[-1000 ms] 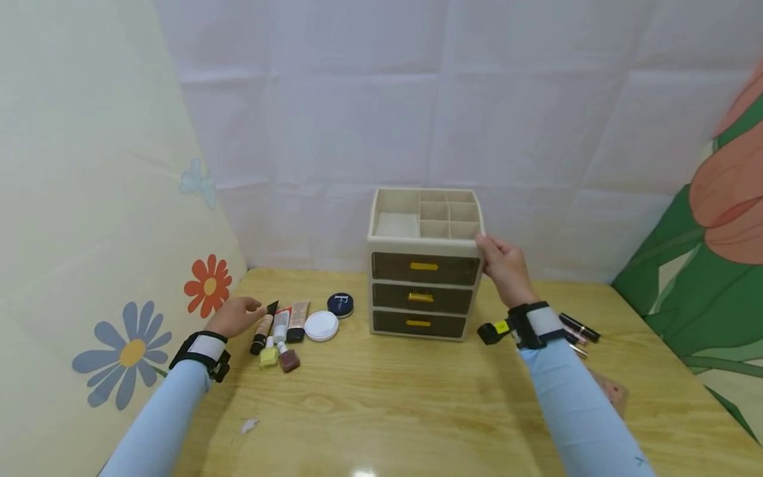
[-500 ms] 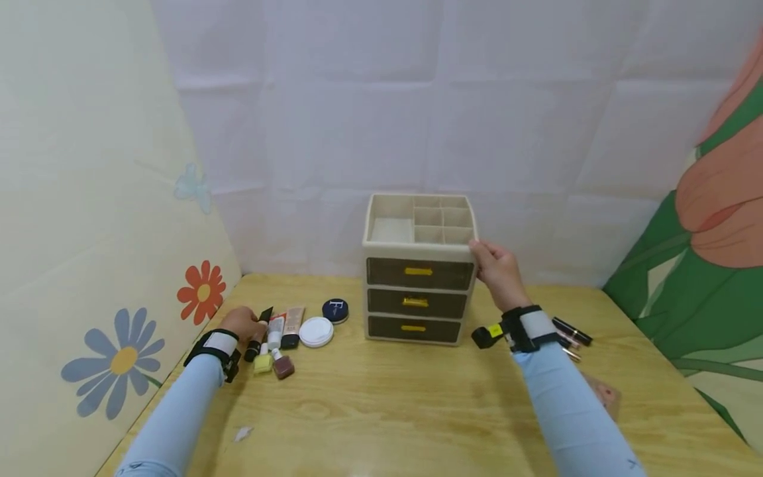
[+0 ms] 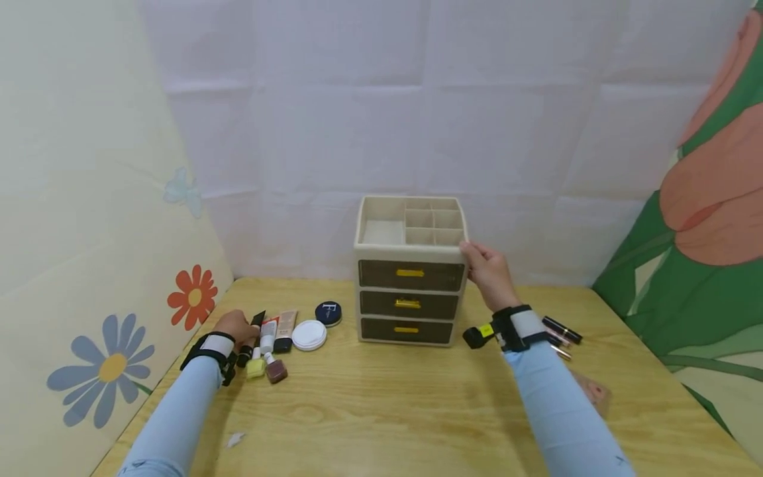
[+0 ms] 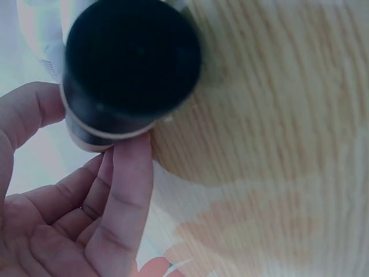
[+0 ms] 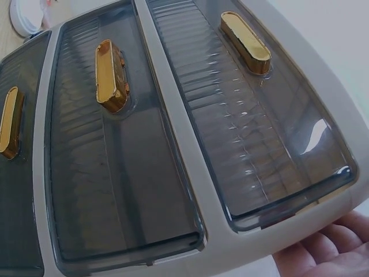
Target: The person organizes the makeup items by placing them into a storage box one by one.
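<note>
At the table's left my left hand [image 3: 235,326] pinches a black-capped cosmetic tube [image 4: 130,63] between thumb and fingers, as the left wrist view shows. Beside it lie a white-and-red tube [image 3: 269,335], a beige tube [image 3: 286,330], a yellow nail polish bottle [image 3: 255,368] and a dark mauve nail polish bottle [image 3: 277,371]. My right hand [image 3: 491,273] holds the upper right edge of a cream drawer organizer [image 3: 408,254]. Its three dark drawers with gold handles are closed. In the right wrist view, part of the right hand [image 5: 328,251] shows at the organizer's side.
A white round compact [image 3: 309,335] and a navy round compact [image 3: 328,313] lie left of the organizer. To the right are several slim cosmetic tubes [image 3: 562,329] and a pink flat item [image 3: 593,392], partly behind the sleeve. A white scrap [image 3: 236,439] lies near the front left.
My left hand has moved down onto the black-capped tube and taken hold of it. The right hand stays on the organizer. The whole view has shifted slightly.
</note>
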A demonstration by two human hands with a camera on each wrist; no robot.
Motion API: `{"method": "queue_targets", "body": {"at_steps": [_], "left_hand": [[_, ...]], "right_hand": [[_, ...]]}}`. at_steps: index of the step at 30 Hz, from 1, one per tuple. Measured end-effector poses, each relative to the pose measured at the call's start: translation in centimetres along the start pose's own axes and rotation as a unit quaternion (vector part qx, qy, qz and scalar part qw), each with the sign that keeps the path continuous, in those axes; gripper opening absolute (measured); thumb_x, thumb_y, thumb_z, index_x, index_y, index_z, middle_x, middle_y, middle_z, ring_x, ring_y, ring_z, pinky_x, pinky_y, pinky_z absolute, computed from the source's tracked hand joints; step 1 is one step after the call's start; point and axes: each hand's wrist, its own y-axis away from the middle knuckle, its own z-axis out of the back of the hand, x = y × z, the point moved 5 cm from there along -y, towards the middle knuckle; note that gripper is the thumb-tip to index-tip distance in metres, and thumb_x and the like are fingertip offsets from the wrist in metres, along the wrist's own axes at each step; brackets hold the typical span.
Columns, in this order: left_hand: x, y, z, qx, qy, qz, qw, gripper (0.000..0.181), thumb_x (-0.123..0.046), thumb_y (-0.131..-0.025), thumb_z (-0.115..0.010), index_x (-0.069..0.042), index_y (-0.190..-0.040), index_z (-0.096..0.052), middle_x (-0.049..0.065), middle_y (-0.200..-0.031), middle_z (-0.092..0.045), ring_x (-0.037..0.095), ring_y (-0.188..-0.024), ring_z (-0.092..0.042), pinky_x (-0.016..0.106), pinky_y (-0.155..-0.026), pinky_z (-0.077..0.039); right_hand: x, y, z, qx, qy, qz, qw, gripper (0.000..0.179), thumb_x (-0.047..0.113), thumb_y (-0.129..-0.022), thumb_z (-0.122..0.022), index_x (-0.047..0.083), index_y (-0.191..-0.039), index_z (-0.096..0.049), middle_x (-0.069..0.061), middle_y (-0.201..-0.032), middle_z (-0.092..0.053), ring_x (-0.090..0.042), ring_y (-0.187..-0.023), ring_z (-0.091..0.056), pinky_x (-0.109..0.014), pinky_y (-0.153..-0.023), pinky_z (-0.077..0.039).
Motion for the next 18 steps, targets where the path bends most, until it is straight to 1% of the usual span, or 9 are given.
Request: {"method": "queue_targets", "body": {"at_steps": [1,4,6,9,11,14,15,16,18], "left_hand": [[0.1,0.0,0.1,-0.002,0.002,-0.001,1.0000,0.033,-0.017,-0.085,-0.067,-0.002,-0.057,-0.059,0.003,-0.050,-0.052,0.015,-0.043,-0.052,0.026,-0.041,-0.047],[0.3,0.4,0.4,0.000,0.017,-0.001,0.9999,0.028,-0.017,-0.086,-0.066,0.002,-0.066,-0.063,0.007,-0.057,-0.055,0.018,-0.047,-0.055,0.028,-0.044,-0.051],[0.2,0.7,0.7,-0.001,0.027,-0.001,0.9996,0.027,-0.018,-0.086,-0.065,0.003,-0.069,-0.063,0.008,-0.060,-0.056,0.018,-0.048,-0.056,0.029,-0.044,-0.051],[-0.1,1.2,1.7,-0.008,0.039,-0.003,0.9992,0.027,-0.018,-0.088,-0.063,0.006,-0.074,-0.064,0.011,-0.063,-0.057,0.021,-0.051,-0.057,0.032,-0.047,-0.052],[-0.3,1.4,2.5,-0.014,0.045,-0.004,0.9989,0.029,-0.018,-0.090,-0.062,0.010,-0.083,-0.066,0.012,-0.068,-0.060,0.022,-0.056,-0.058,0.033,-0.050,-0.053],[-0.5,1.7,3.6,-0.022,0.046,-0.016,0.9986,0.033,-0.017,-0.092,-0.062,0.015,-0.099,-0.066,0.015,-0.077,-0.064,0.023,-0.065,-0.061,0.035,-0.056,-0.056],[-0.6,1.9,4.0,-0.023,0.050,-0.022,0.9983,0.034,-0.017,-0.093,-0.062,0.015,-0.103,-0.065,0.015,-0.079,-0.064,0.024,-0.067,-0.061,0.036,-0.058,-0.057],[-0.8,2.1,4.4,-0.026,0.052,-0.029,0.9979,0.034,-0.017,-0.093,-0.062,0.015,-0.104,-0.064,0.016,-0.080,-0.064,0.025,-0.068,-0.062,0.036,-0.059,-0.057],[-1.5,2.6,5.4,-0.033,0.053,-0.051,0.9967,0.031,-0.017,-0.093,-0.061,0.012,-0.099,-0.065,0.015,-0.077,-0.063,0.025,-0.067,-0.062,0.037,-0.059,-0.057]], "right_hand": [[0.0,0.0,-0.1,0.001,-0.001,0.001,1.0000,0.063,0.042,-0.098,-0.053,-0.003,-0.141,-0.046,-0.024,-0.135,-0.050,-0.011,-0.104,-0.057,-0.028,-0.094,-0.048],[0.0,0.0,-0.3,0.003,-0.004,0.005,1.0000,0.063,0.041,-0.098,-0.053,-0.003,-0.142,-0.046,-0.024,-0.135,-0.050,-0.011,-0.103,-0.057,-0.026,-0.092,-0.049],[-0.1,-0.1,-0.3,0.003,-0.006,0.005,1.0000,0.062,0.041,-0.098,-0.053,-0.003,-0.142,-0.045,-0.024,-0.135,-0.050,-0.009,-0.102,-0.058,-0.024,-0.089,-0.049],[-0.2,-0.2,-0.3,0.003,-0.008,0.003,1.0000,0.063,0.041,-0.098,-0.053,-0.003,-0.142,-0.045,-0.023,-0.135,-0.050,-0.010,-0.102,-0.058,-0.024,-0.089,-0.049],[-0.2,-0.2,-0.3,0.001,-0.010,0.001,0.9999,0.064,0.041,-0.098,-0.054,-0.003,-0.143,-0.044,-0.024,-0.136,-0.050,-0.010,-0.103,-0.057,-0.026,-0.091,-0.049],[-0.2,-0.2,-0.4,0.001,-0.012,0.001,0.9999,0.064,0.042,-0.098,-0.054,-0.003,-0.143,-0.044,-0.024,-0.137,-0.049,-0.013,-0.106,-0.057,-0.030,-0.095,-0.047],[-0.2,-0.1,-0.4,0.002,-0.011,0.001,0.9999,0.065,0.042,-0.097,-0.054,-0.003,-0.143,-0.044,-0.023,-0.137,-0.049,-0.014,-0.106,-0.056,-0.032,-0.096,-0.047],[-0.1,-0.1,-0.5,0.003,-0.011,0.001,0.9999,0.065,0.043,-0.097,-0.054,-0.003,-0.143,-0.044,-0.023,-0.137,-0.049,-0.014,-0.107,-0.056,-0.032,-0.097,-0.046],[-0.1,-0.1,-0.5,0.004,-0.016,0.002,0.9999,0.065,0.042,-0.097,-0.055,-0.003,-0.143,-0.044,-0.023,-0.137,-0.049,-0.013,-0.106,-0.056,-0.031,-0.096,-0.047]]}}
